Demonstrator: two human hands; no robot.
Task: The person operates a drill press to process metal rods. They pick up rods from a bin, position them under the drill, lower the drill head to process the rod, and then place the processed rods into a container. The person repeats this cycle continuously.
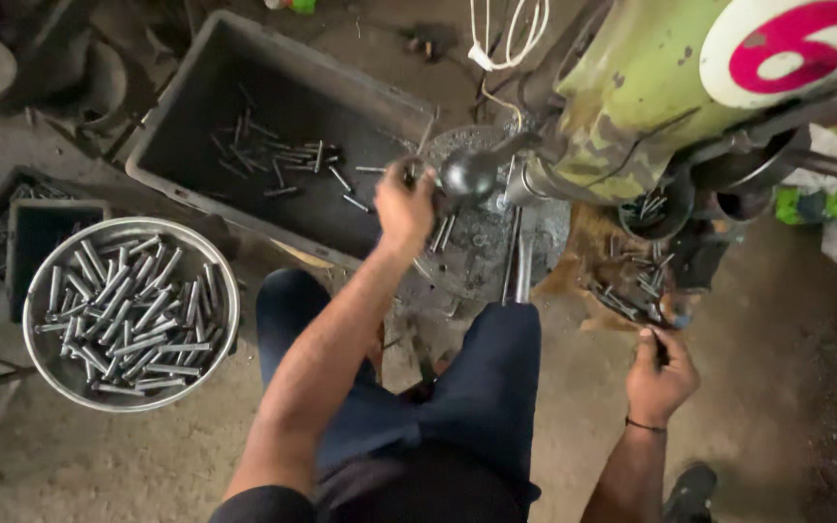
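At far left a round metal bowl [41,368] sits on the floor, heaped with short grey steel pins [123,315] lying every way. Above it and to the right stands a dark plastic crate [186,107] with a thin scatter of the same pins on its bottom.

The left hand [405,208] reaches up beside the crate's near corner. Its fingers are closed round the end of a lever, just beside the lever's black ball knob [468,175]. The lever runs right into a green, paint-chipped machine [632,87]. The knob looks smooth, hard and probably greasy; the lever seems stiff and heavy to swing, so a full wrap near the knob looks like the sound hold.

Between the person's knees a steel rod [522,266] hangs down below the machine.

Further right, a grimy ledge [588,242] under the machine carries a loose pile of pins [632,291]. The right hand [661,373] rests at the pile's near edge, fingers curled; it seems to pinch one small dark piece, though what it is cannot be told. The pins look light, rigid and slick with oil, likely to roll, and are best pinched mid-length.
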